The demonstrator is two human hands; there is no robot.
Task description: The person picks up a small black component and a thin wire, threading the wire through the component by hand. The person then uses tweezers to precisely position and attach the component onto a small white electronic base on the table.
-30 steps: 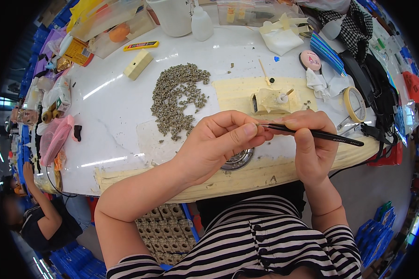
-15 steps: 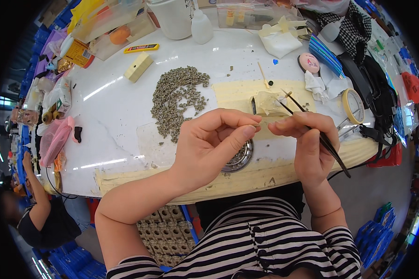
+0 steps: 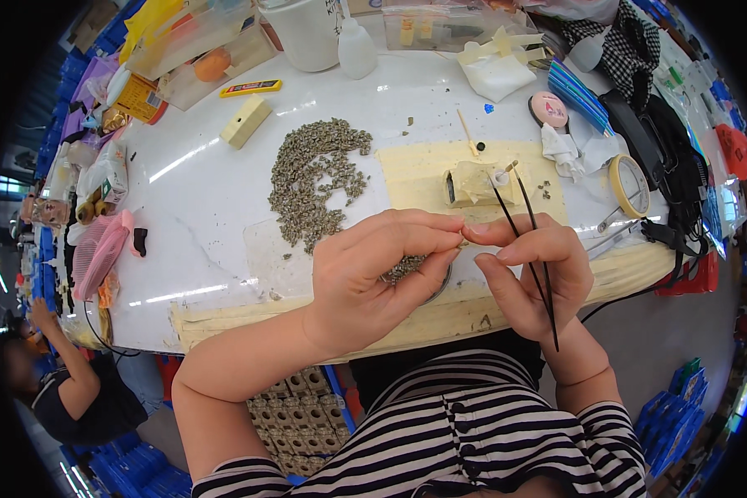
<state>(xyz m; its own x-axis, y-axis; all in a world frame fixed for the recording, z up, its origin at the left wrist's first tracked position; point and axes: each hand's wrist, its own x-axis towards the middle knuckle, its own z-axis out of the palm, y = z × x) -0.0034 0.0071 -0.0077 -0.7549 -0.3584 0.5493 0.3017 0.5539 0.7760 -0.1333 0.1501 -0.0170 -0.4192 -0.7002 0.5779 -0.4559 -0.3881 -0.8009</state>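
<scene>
One pair of black tweezers (image 3: pixel 551 324) | above bench (image 3: pixel 207 249), held in right hand's (image 3: pixel 544 261) fingers | looks light, springy; grip mid-arm, tips may bend | left hand's (image 3: pixel 369 274) fingers pinched together, can't tell on what

One left hand (image 3: pixel 361 270) and one right hand (image 3: pixel 535 274) share one pair of tweezers (image 3: pixel 553 319) between them. The table (image 3: pixel 199 241) carries one heap of small metal parts (image 3: pixel 297 170), too many to count, one round metal dish (image 3: pixel 443 286), one beige block (image 3: pixel 246 122), one tape roll (image 3: pixel 617 184), one thin wooden stick (image 3: pixel 465 126), one black bead-like piece (image 3: pixel 480 146), one pink round case (image 3: pixel 549 109), one white bucket (image 3: pixel 303 37) and one pink mesh bag (image 3: pixel 100 253). One co-worker (image 3: pixel 83 398) shows at far left.
</scene>
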